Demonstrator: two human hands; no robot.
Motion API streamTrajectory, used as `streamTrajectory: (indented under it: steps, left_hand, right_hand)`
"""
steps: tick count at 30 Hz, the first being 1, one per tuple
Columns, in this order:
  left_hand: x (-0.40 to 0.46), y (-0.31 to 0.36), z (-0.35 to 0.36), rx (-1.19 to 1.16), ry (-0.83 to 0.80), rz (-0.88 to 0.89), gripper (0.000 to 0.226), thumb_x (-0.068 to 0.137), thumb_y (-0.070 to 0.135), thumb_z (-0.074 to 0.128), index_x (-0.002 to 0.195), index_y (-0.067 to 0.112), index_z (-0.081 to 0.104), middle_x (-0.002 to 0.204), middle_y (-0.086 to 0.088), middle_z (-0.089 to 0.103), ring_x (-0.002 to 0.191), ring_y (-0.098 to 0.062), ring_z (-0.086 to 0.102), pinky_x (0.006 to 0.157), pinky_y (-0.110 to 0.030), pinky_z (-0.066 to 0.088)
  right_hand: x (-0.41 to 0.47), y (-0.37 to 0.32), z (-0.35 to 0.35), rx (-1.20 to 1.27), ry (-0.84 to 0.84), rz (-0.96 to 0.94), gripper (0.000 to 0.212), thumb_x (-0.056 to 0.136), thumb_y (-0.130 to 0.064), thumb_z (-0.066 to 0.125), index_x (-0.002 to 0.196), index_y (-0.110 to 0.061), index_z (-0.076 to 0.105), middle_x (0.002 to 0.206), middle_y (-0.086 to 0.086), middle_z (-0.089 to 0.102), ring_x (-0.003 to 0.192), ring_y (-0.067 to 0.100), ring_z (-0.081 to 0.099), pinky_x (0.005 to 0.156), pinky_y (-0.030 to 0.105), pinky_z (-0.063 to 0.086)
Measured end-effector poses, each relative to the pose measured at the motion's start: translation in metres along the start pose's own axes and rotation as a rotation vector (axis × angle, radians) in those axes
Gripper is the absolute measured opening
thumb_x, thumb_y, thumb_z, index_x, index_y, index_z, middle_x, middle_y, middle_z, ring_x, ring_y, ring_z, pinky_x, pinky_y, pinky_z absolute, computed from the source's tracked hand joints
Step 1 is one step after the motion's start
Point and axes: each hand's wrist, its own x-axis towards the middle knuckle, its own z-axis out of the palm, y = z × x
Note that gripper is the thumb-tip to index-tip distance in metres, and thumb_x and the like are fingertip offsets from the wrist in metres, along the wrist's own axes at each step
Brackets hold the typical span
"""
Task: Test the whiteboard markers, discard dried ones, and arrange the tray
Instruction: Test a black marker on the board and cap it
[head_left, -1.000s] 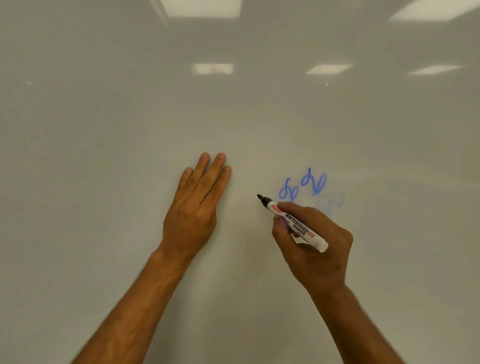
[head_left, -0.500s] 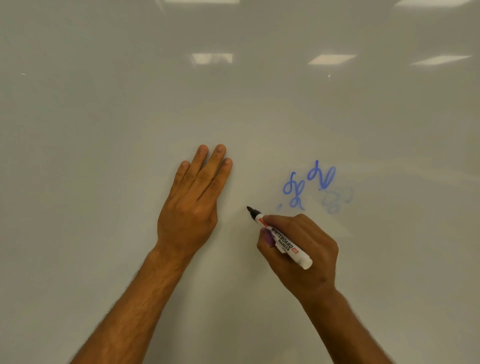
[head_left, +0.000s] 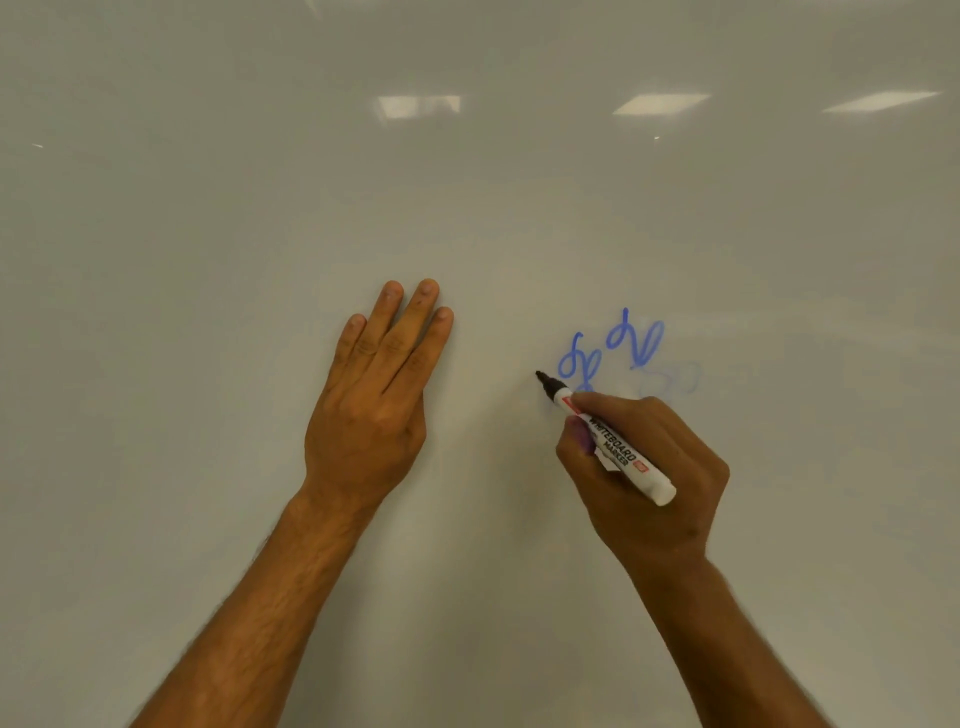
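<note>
A whiteboard (head_left: 208, 260) fills the whole view. My right hand (head_left: 649, 478) grips an uncapped white whiteboard marker (head_left: 613, 447) with a black tip, which points up-left and sits at the board just left of two blue scribbles (head_left: 613, 353). A fainter, paler scribble (head_left: 675, 379) lies to their right. My left hand (head_left: 374, 400) rests flat on the board with fingers straight and together, apart from the marker. The tray and the other markers are out of view.
Ceiling lights (head_left: 418, 106) reflect in the upper part of the glossy board.
My right hand moved down-left with the marker, then back up and right toward the blue scribbles. My left hand stayed flat on the board. No new ink shows.
</note>
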Motion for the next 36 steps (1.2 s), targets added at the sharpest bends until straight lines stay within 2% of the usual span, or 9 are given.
streamTrajectory:
  steps: [4,13,17,22,25,28,31,34,36]
  left_hand:
    - [-0.001,-0.001,0.001,-0.002,-0.007,0.003,0.058,0.090,-0.015,0.046,0.145,0.004,0.041,0.154,-0.012,0.035,0.147,-0.030,0.025,0.121,-0.046,0.019]
    - [-0.002,-0.002,0.001,-0.019,-0.033,0.000,0.059,0.089,-0.014,0.047,0.145,0.003,0.040,0.154,-0.012,0.034,0.147,-0.029,0.022,0.122,-0.044,0.016]
    - [-0.001,-0.002,0.001,-0.037,-0.036,-0.021,0.058,0.090,-0.014,0.047,0.145,0.004,0.040,0.155,-0.012,0.032,0.148,-0.028,0.021,0.121,-0.045,0.018]
    - [0.001,0.003,-0.005,-0.096,-0.068,-0.061,0.058,0.089,-0.005,0.042,0.146,0.001,0.036,0.156,-0.014,0.029,0.149,-0.026,0.020,0.122,-0.042,0.015]
    - [-0.001,0.003,-0.007,-0.136,-0.088,-0.057,0.072,0.077,-0.012,0.040,0.147,0.001,0.033,0.156,-0.016,0.029,0.149,-0.028,0.019,0.122,-0.043,0.014]
    - [-0.004,0.001,-0.008,-0.201,-0.056,-0.034,0.072,0.078,-0.022,0.037,0.145,0.003,0.031,0.153,-0.019,0.034,0.146,-0.032,0.026,0.121,-0.046,0.020]
    - [-0.006,0.004,-0.014,-0.334,-0.030,0.044,0.064,0.087,-0.022,0.041,0.143,0.008,0.031,0.148,-0.018,0.037,0.137,-0.033,0.041,0.110,-0.049,0.039]
    - [-0.017,0.025,-0.029,-0.494,-0.101,0.051,0.056,0.092,-0.013,0.039,0.141,0.014,0.031,0.142,-0.009,0.040,0.110,-0.031,0.059,0.099,-0.033,0.047]
    - [-0.033,0.043,-0.041,-0.633,-0.187,-0.078,0.047,0.095,0.000,0.037,0.138,0.017,0.030,0.131,-0.003,0.048,0.083,-0.025,0.058,0.086,-0.019,0.045]
  right_hand:
    - [-0.010,-0.003,0.004,0.039,-0.045,-0.026,0.018,0.090,-0.018,0.064,0.088,-0.006,0.077,0.085,-0.015,0.061,0.069,0.003,0.057,0.074,0.008,0.042]
    - [-0.033,-0.011,0.013,0.052,-0.105,0.001,0.013,0.087,-0.015,0.070,0.094,-0.006,0.077,0.085,-0.003,0.074,0.066,0.008,0.060,0.068,0.012,0.045]
    - [-0.030,-0.010,0.005,0.050,-0.083,0.129,0.012,0.084,-0.018,0.069,0.091,-0.011,0.076,0.077,-0.012,0.067,0.064,0.001,0.058,0.064,0.010,0.044]
    - [-0.043,-0.017,-0.011,0.201,-0.126,0.327,0.015,0.083,-0.026,0.067,0.096,-0.021,0.074,0.087,-0.017,0.071,0.073,-0.005,0.066,0.066,0.006,0.046]
    - [-0.038,-0.024,-0.020,0.247,-0.122,0.361,0.016,0.083,-0.026,0.067,0.097,-0.023,0.073,0.089,-0.016,0.072,0.073,-0.001,0.068,0.065,0.009,0.049]
    - [-0.032,-0.034,-0.029,0.336,-0.110,0.448,0.015,0.081,-0.025,0.067,0.095,-0.024,0.074,0.087,-0.014,0.075,0.071,0.008,0.071,0.062,0.019,0.054]
    - [-0.027,-0.045,-0.039,0.484,-0.067,0.607,0.014,0.078,-0.024,0.068,0.090,-0.022,0.077,0.087,-0.004,0.076,0.068,0.020,0.072,0.057,0.034,0.057]
    - [-0.020,-0.052,-0.048,0.597,-0.015,0.713,0.010,0.079,-0.006,0.070,0.086,-0.010,0.075,0.078,0.012,0.074,0.058,0.030,0.066,0.051,0.038,0.052]
    - [-0.019,-0.054,-0.054,0.659,-0.008,0.764,0.014,0.080,0.010,0.066,0.082,-0.002,0.072,0.074,0.018,0.071,0.055,0.031,0.063,0.050,0.036,0.048]
